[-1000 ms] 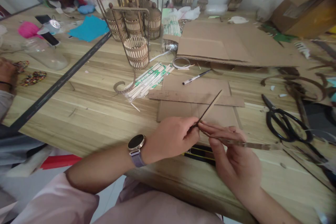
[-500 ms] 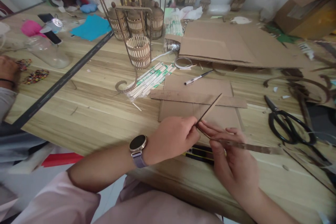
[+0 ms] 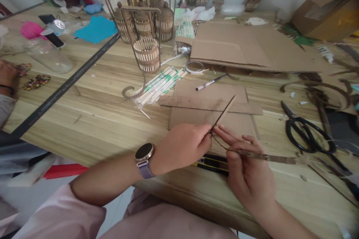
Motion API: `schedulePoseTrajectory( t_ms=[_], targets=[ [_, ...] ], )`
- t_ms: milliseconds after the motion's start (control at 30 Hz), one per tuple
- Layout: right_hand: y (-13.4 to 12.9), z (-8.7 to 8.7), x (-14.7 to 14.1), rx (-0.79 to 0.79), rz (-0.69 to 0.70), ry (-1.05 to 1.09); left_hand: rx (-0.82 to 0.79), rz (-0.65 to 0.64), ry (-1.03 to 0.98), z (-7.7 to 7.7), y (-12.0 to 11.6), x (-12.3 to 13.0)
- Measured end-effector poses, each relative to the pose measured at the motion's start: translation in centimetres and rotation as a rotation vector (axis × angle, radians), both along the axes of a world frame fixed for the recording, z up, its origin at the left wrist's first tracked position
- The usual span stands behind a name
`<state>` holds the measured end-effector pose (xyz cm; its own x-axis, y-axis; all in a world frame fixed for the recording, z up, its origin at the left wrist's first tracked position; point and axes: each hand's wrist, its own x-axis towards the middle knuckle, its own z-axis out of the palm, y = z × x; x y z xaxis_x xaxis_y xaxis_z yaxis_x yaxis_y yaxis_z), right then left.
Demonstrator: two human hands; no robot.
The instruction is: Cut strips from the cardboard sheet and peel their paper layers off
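The left grip (image 3: 182, 147) is closed in a pinch on a thin brown strip (image 3: 276, 159), whose one end juts up and away from the fingertips. The right grip (image 3: 252, 181), just beside it, grasps the strip as well: a short bowed length spans the two, and a longer length trails off to the right of the right grip. Whether this is one piece or two joined at the left fingertips, I cannot tell. A watch (image 3: 145, 152) sits on the wrist behind the left grip. Between and below the two, a black-and-yellow tool (image 3: 213, 163) lies partly hidden on the worktop (image 3: 106, 119).

Just beyond the grips is a cardboard sheet (image 3: 185, 117), crossed by a flat cardboard band (image 3: 179, 102). Black scissors (image 3: 301, 130) lie to the right of the right grip. Farther out are a pen (image 3: 211, 82), wrapped sticks (image 3: 161, 86) ahead and left of the left grip, then an open slatted basket (image 3: 146, 56). Lidded baskets (image 3: 165, 22) stand behind that one.
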<state>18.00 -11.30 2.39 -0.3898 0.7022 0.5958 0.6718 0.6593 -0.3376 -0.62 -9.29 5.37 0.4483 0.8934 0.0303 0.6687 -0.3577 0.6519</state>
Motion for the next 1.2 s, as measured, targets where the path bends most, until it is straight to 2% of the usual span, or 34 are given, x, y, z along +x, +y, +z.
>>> schedulePoseTrajectory(
  t_ms=[200,467,567,733,933,1200],
  targets=[
    [-0.4,-0.4,-0.3,-0.019,0.005,0.057,-0.003,0.045,0.042,-0.1,-0.2,0.2],
    [-0.2,0.8,-0.5,-0.001,0.026,0.054,-0.04,0.026,-0.059,0.0,0.1,-0.2],
    [-0.2,0.5,-0.4,-0.02,0.008,0.081,-0.045,-0.013,-0.073,0.2,0.2,-0.3],
    [-0.1,-0.4,0.4,-0.025,0.064,0.104,-0.088,-0.052,-0.095,0.4,0.2,-0.3],
    [0.2,-0.6,0.7,0.057,0.014,0.041,0.004,-0.014,-0.008,0.3,-0.2,-0.1],
    [-0.1,-0.6,0.3,-0.027,0.045,0.142,0.04,0.01,0.067,-0.4,-0.3,0.2]
  ],
)
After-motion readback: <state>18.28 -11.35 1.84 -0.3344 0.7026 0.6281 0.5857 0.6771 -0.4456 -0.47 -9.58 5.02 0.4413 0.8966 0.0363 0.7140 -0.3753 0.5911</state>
